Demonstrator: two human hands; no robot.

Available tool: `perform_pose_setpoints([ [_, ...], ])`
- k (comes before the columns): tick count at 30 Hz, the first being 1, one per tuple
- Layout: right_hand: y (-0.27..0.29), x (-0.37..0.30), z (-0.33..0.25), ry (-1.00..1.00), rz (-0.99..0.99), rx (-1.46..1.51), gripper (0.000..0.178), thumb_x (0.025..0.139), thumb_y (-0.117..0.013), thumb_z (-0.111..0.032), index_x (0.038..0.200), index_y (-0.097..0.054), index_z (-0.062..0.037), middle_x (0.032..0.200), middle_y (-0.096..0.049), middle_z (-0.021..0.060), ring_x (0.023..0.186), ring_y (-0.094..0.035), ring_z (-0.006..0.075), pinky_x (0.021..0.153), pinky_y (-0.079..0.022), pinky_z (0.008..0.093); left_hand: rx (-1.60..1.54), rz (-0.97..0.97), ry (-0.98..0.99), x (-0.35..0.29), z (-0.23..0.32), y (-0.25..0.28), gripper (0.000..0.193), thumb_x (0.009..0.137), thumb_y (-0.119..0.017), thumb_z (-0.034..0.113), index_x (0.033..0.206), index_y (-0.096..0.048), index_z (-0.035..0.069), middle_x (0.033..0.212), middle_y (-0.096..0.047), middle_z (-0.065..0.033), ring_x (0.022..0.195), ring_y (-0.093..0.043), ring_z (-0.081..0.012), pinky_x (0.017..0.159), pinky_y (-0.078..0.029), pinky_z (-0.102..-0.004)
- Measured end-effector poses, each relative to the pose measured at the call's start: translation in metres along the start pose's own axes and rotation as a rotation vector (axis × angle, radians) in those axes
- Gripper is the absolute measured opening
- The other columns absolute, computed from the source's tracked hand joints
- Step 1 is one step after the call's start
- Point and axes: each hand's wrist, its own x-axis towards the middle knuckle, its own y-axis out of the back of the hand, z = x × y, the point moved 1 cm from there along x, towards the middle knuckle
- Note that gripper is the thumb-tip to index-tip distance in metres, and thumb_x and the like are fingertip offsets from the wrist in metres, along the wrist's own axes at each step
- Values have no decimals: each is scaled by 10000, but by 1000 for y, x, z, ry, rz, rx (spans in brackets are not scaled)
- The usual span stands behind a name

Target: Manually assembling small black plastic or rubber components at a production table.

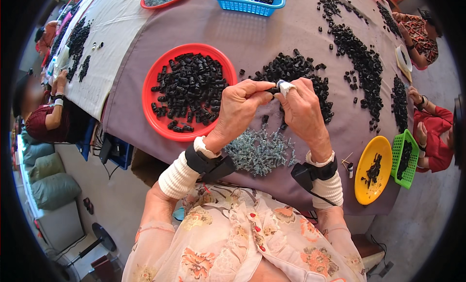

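Observation:
My left hand (242, 107) and my right hand (304, 109) meet above the table, fingers closed in a pinch. Between their fingertips is a small black plastic piece (274, 90), mostly covered by the fingers. A white wrap (285, 86) goes around a fingertip of my right hand. Just beneath lies a heap of small silvery springs (262, 151). Behind my hands spreads a pile of short black plastic pieces (291, 68). Left of them, a round red tray (149, 87) holds many similar black pieces (189, 83).
Further black pieces (361, 63) trail across the right side. A yellow plate (361, 185) and a green basket (412, 158) stand at the right edge, a blue basket (242, 5) at the far side. Co-workers sit at left (46, 119) and right (439, 136).

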Motion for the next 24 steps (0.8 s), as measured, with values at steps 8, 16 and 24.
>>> perform_pose_setpoints([
  [8, 2, -2, -3, -27, 93, 15, 164, 773, -673, -80, 864, -598, 34, 751, -546, 97, 757, -543, 265, 734, -427, 371, -4, 9, -10, 0, 3, -2, 211, 806, -628, -41, 1008, -686, -25, 880, -671, -58, 785, -584, -74, 703, -477, -212],
  [16, 5, 1, -5, 60, -109, -79, 105, 748, -594, -24, 829, -548, 26, 798, -522, 121, 793, -528, 276, 774, -418, 380, 84, 13, -35, -3, 0, 0, 218, 806, -621, -44, 1011, -689, -15, 828, -656, -27, 706, -572, -57, 644, -457, -191],
  [24, 2, -1, 0, 137, -212, -58, 99, 710, -551, -4, 805, -542, 22, 783, -517, 119, 799, -525, 273, 779, -418, 374, 292, -32, -100, -4, 5, 5, 212, 772, -630, -53, 976, -686, -41, 799, -653, -24, 694, -558, -53, 624, -449, -199],
])
